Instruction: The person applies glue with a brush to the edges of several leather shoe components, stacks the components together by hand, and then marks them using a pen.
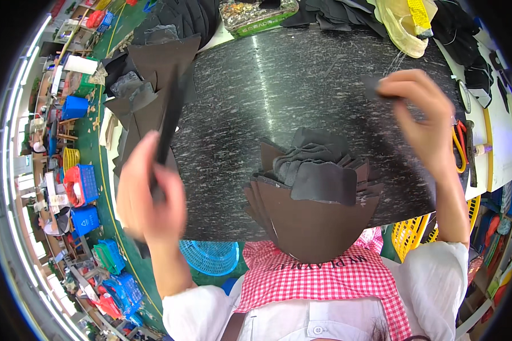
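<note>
Here, in the head view, a dark speckled surface (279, 96) is seen from above, with both of the person's hands raised over it. The left hand (151, 190) is blurred by motion at the surface's near left edge; its fingers are curled shut around a thin dark sheet piece (168, 122), which is held edge-on and tilted, rising up from the fist toward a heap of dark cut pieces (145, 85) piled at the far left of the surface. The right hand (421, 116) is held above the right part of the surface, and a small dark scrap (372, 86) is pinched between its thumb and fingertips. Between the two hands, at the near edge, a fanned stack of brown shaped pieces (316, 219) is laid, overhanging toward a red checked apron (318, 281); dark grey pieces (313, 165) are heaped on top of it. A yellowish plastic bag (407, 25) is seen at the far right edge. Blue baskets (210, 256) are visible on the green floor below.
</note>
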A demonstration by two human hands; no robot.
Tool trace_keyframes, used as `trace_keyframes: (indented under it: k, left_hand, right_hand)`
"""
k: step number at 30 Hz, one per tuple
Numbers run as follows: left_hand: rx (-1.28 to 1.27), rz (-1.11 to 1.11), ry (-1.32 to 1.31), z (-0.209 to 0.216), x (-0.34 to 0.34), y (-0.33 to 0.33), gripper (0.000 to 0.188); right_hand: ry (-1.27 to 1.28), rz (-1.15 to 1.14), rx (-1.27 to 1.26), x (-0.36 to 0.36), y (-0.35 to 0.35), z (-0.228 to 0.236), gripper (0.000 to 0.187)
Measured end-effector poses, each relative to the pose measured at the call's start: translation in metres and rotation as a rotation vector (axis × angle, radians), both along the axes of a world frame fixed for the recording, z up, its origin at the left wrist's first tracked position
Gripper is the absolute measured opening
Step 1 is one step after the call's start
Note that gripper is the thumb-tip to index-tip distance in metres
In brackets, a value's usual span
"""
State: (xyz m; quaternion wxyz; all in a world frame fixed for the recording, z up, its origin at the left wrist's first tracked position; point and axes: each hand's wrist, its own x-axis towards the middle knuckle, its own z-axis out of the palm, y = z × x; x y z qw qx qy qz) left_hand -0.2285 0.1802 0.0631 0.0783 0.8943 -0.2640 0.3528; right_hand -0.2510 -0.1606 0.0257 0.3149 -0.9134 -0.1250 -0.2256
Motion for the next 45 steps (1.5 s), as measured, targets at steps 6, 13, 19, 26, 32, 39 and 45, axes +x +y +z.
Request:
trace_keyframes:
  k: [6, 13, 19, 26, 32, 39, 45]
  left_hand:
    - [0.184, -0.697, 1.109, -0.008, -0.107, -0.067, 0.051]
    - [-1.192, -0.512, 1.996, -0.035, -0.071, -0.057, 0.05]
    - [-0.506, -0.516, 0.983, -0.044, -0.047, -0.084, 0.051]
    - [-0.383, -0.48, 0.995, -0.053, -0.045, -0.088, 0.056]
    - [-0.377, -0.449, 0.997, -0.055, -0.044, -0.093, 0.057]
    - [-0.398, -0.416, 0.937, -0.05, -0.043, -0.092, 0.055]
    - [-0.113, -0.208, 0.563, -0.05, -0.009, -0.059, 0.045]
  right_hand:
    - [0.02, 0.556, 0.657, -0.039, -0.013, 0.021, 0.015]
    - [0.377, 0.758, 0.56, -0.074, 0.041, -0.002, 0.03]
    - [0.294, 0.252, 0.406, -0.099, 0.052, -0.019, 0.02]
    - [0.329, 0.085, 0.376, -0.101, 0.049, -0.028, 0.015]
    - [0.364, 0.087, 0.405, -0.097, 0.045, -0.029, 0.014]
    - [0.257, 0.078, 0.148, -0.085, 0.043, -0.027, 0.021]
    - [0.249, 0.153, 0.087, -0.079, 0.046, -0.034, 0.059]
